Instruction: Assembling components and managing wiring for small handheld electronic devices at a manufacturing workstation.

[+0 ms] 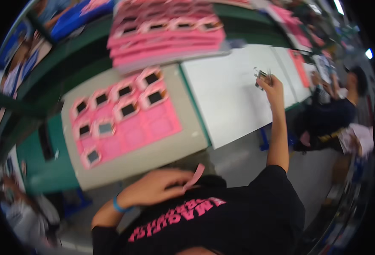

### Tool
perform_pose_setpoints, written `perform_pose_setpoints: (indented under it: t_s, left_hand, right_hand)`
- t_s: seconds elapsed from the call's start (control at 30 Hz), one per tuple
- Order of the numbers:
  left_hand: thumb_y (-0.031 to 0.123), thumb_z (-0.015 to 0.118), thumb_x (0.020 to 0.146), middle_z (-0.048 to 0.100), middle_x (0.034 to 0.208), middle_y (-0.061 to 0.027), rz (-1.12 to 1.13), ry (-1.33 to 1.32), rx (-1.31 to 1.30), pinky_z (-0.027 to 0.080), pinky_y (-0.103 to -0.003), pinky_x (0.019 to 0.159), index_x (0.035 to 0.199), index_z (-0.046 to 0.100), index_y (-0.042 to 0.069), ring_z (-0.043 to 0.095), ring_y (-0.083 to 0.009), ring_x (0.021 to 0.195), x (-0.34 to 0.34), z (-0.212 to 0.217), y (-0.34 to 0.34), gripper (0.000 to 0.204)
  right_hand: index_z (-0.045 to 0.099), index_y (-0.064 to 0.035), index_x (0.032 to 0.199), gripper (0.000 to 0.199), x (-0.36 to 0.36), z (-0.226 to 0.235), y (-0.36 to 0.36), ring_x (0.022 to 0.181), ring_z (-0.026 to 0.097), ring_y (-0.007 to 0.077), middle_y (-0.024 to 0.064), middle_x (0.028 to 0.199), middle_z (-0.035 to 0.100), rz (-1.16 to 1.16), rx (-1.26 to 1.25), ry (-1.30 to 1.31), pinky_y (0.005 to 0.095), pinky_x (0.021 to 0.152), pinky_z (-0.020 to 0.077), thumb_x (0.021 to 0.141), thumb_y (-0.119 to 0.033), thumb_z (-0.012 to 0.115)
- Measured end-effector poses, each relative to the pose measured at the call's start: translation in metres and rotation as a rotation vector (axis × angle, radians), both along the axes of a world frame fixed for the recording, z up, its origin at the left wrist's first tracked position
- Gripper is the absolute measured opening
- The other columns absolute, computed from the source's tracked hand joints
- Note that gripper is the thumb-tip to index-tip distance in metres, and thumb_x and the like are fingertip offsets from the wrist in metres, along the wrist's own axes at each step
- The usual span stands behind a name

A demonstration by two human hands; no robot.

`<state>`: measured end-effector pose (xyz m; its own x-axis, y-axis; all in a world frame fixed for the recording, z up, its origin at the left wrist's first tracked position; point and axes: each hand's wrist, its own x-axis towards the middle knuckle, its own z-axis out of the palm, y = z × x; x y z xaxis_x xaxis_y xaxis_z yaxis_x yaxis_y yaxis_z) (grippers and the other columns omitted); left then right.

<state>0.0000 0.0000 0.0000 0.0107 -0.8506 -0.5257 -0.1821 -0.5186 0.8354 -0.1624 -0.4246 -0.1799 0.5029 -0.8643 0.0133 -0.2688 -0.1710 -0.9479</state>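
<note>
The pockets of the pink tray [160,126] seemingly keep the screened pink units [154,97] apart. Right of it, the right hand [274,88] pinches a small metallic part [262,75] at its fingertips, perhaps for control, above a white panel [223,104]. Nearer the body than the tray, the left hand [153,187] grips a pink strip [194,177]. A beige bench [185,129] carries the tray; stacked trays [166,44] rise behind it, and a co-worker [330,118] sits well to its right.

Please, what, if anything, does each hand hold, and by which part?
The left hand holds a pink strip by its lower end; the right hand holds small metallic parts, gripped place too blurred to tell.
</note>
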Motion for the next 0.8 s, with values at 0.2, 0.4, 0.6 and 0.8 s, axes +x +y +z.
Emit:
perform_pose_setpoints:
  t_s: [0.2,0.4,0.6,0.8]
  left_hand:
    - [0.010,0.058,0.106,0.074,0.127,-0.0150,0.820,0.159,-0.502,0.056,-0.033,0.095,0.148,0.059,0.000,0.070,-0.0233,0.108,-0.089,-0.121,-0.049,0.044]
    - [0.011,0.060,0.106,0.074,0.118,-0.0146,1.037,0.519,-0.469,0.056,-0.026,0.083,0.144,0.062,-0.001,0.068,-0.0178,0.096,-0.100,-0.148,-0.013,0.039]
    - [0.012,0.064,0.106,0.076,0.102,-0.0122,1.381,0.633,-0.539,0.056,-0.023,0.071,0.133,0.068,-0.002,0.068,-0.0151,0.081,-0.110,-0.143,0.005,0.031]
    - [0.013,0.065,0.106,0.076,0.092,-0.0109,1.179,0.312,-0.428,0.055,-0.024,0.063,0.118,0.073,-0.005,0.068,-0.0148,0.076,-0.082,-0.128,0.042,0.023]
  right_hand:
    - [0.074,-0.0007,0.103,0.014,-0.023,0.077,0.150,0.075,0.064,0.0090,0.0027,0.086,0.072,0.771,0.554,0.003,0.0197,0.069,0.0473,0.091,-0.003,0.080]
    - [0.074,0.0007,0.110,0.017,-0.009,0.050,0.229,0.071,0.059,0.0072,0.0014,0.085,0.071,0.868,0.819,-0.057,0.0192,0.068,0.0450,0.093,0.000,0.076]
    - [0.076,0.0010,0.117,0.022,0.005,0.055,0.270,0.066,0.047,0.0054,-0.0005,0.086,0.072,0.883,0.754,-0.072,0.0193,0.063,0.0392,0.095,-0.002,0.074]
    - [0.073,0.0042,0.128,0.030,0.016,0.064,0.283,0.067,0.051,0.0050,0.0025,0.085,0.072,0.977,0.445,0.030,0.0175,0.062,0.0383,0.098,-0.001,0.070]
